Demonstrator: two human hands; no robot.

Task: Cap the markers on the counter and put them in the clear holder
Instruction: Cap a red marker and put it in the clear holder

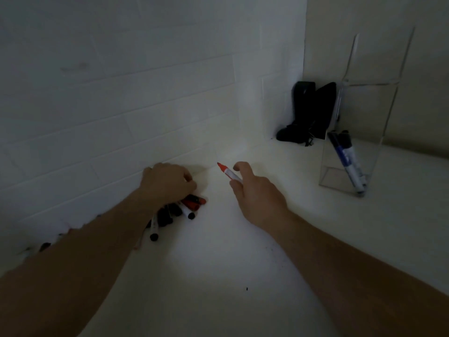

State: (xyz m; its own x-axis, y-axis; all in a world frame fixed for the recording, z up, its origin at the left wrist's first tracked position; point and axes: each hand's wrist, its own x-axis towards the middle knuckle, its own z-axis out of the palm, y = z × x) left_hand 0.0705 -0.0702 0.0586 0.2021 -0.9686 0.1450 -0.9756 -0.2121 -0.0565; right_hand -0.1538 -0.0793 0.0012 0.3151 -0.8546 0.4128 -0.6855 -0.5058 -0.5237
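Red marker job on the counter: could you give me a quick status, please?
Right hand holds uncapped red-tipped white marker. Left hand on loose marker pile. Clear acrylic holder has blue marker. Path unobstructed.

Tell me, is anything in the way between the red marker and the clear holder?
Nothing visible. Bare counter lies between the uncapped red marker in the right hand and the clear holder. It needs its cap first.

Dim kitchen corner; white tiled wall (121, 93), pale counter (218, 276).
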